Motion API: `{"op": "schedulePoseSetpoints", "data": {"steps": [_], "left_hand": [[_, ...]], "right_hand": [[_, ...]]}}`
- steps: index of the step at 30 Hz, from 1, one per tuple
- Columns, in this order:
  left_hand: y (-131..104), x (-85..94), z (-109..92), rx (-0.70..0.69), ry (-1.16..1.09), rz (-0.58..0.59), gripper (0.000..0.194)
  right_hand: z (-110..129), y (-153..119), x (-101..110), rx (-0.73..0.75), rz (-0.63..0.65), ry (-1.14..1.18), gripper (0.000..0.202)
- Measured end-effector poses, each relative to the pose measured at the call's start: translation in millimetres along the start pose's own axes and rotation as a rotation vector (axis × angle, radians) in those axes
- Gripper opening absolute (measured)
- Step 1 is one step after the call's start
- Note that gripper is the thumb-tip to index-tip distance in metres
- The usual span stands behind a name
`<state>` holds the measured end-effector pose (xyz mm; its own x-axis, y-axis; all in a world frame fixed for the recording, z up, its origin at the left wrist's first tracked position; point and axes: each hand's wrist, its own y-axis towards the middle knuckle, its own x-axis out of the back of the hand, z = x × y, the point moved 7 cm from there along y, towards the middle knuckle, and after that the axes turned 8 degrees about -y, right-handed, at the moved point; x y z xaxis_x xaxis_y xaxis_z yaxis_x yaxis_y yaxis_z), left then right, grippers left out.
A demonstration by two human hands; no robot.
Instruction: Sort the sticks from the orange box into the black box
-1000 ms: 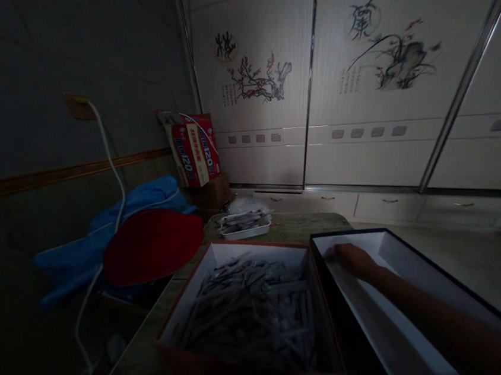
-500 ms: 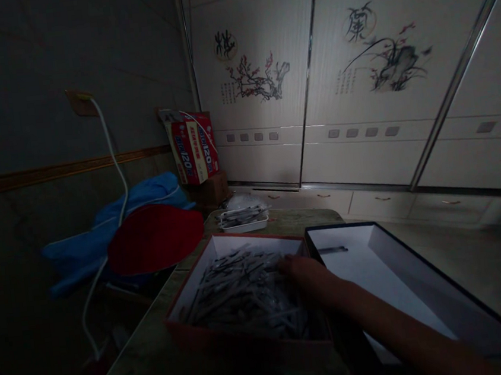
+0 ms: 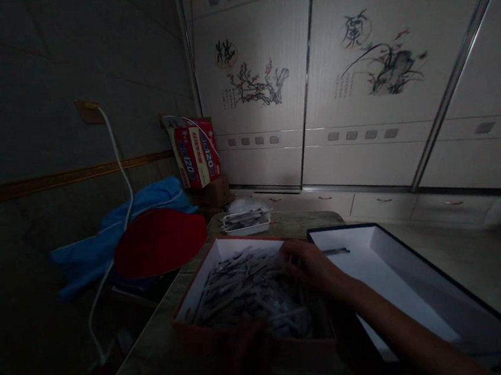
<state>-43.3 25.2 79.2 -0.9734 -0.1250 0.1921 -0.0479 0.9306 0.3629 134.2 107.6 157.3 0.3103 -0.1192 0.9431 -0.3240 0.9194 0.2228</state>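
Note:
A red-rimmed box (image 3: 186,322) with white inner walls holds a heap of thin, dark and pale sticks (image 3: 238,284), some seemingly in clear wrappers. My right hand (image 3: 310,267) reaches over the box's right side, fingers bent and closed at the heap's edge. What those fingers pinch, if anything, is too dark to make out. At the near wall of the box, my left hand (image 3: 247,346) appears as a dim shape with its fingers lost in shadow. Right of the box lies a dark-edged open tray or lid (image 3: 404,290) with a thin dark stick (image 3: 336,251) inside.
A small white tray (image 3: 255,229) of similar sticks stands at the back of the table (image 3: 312,220). On the left are a red round item (image 3: 160,242), blue cloth (image 3: 144,201) and a white cable (image 3: 117,159). Red cartons (image 3: 196,154) stand near the sliding doors (image 3: 266,162).
My left hand has come up into view at the box's near side. My right hand has shifted slightly at the right of the heap. The camera view has tilted a little.

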Motion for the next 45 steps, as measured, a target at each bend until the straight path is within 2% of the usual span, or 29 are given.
{"op": "schedulePoseSetpoints", "data": {"steps": [4, 7, 9, 11, 13, 17, 21, 25, 29, 34, 36, 38, 40, 45], "left_hand": [[35.2, -14.5, -14.1, -0.024, -0.078, 0.1, 0.032], [48.3, -24.7, -17.8, 0.083, -0.09, 0.132, 0.039], [51.0, -26.1, -18.3, 0.145, -0.111, 0.12, 0.035], [52.5, -23.6, -18.5, 0.189, -0.173, 0.1, 0.03], [55.3, -15.2, -18.3, 0.23, -0.234, 0.032, 0.026], [63.3, 4.5, -16.9, 0.3, -0.295, -0.116, 0.025], [67.9, 6.8, -5.7, 0.382, -0.419, -0.123, 0.029], [69.1, 3.8, 1.8, 0.391, -0.526, -0.112, 0.033], [69.0, 3.3, 2.6, 0.422, -0.511, -0.104, 0.031], [67.8, 3.5, 6.1, 0.413, -0.542, -0.087, 0.033], [67.0, 2.8, 7.5, 0.406, -0.534, -0.073, 0.033], [66.5, 2.5, 8.6, 0.406, -0.538, -0.081, 0.033], [66.5, 2.3, 9.4, 0.415, -0.535, -0.091, 0.033], [68.0, 1.9, 9.3, 0.415, -0.531, -0.089, 0.032]], "right_hand": [[27.5, -17.9, 17.9, 0.095, -0.017, 0.232, 0.003], [41.8, -25.7, 17.7, 0.118, -0.015, 0.485, 0.003], [41.7, -24.2, 13.1, 0.097, -0.022, 0.537, 0.003], [34.0, -17.9, 5.3, 0.06, -0.027, 0.445, 0.014], [21.9, -9.5, -4.9, 0.019, -0.03, 0.326, 0.023], [7.3, 4.0, -34.7, 0.008, 0.053, 0.109, 0.014], [10.9, 9.7, -59.7, 0.029, 0.15, -0.078, 0.027], [17.6, 13.5, -69.9, 0.03, 0.172, -0.169, 0.023], [17.1, 13.2, -61.2, 0.012, 0.125, -0.154, 0.022], [-0.3, 1.7, -14.5, -0.082, -0.098, 0.002, 0.017], [-7.5, -4.7, -2.9, -0.105, -0.162, 0.074, 0.016], [-11.6, -9.8, -3.9, -0.106, -0.175, 0.126, 0.011], [-13.3, -13.1, -15.0, -0.098, -0.148, 0.157, 0.007], [-9.3, -15.4, -43.1, -0.06, -0.05, 0.211, 0.015]]}}
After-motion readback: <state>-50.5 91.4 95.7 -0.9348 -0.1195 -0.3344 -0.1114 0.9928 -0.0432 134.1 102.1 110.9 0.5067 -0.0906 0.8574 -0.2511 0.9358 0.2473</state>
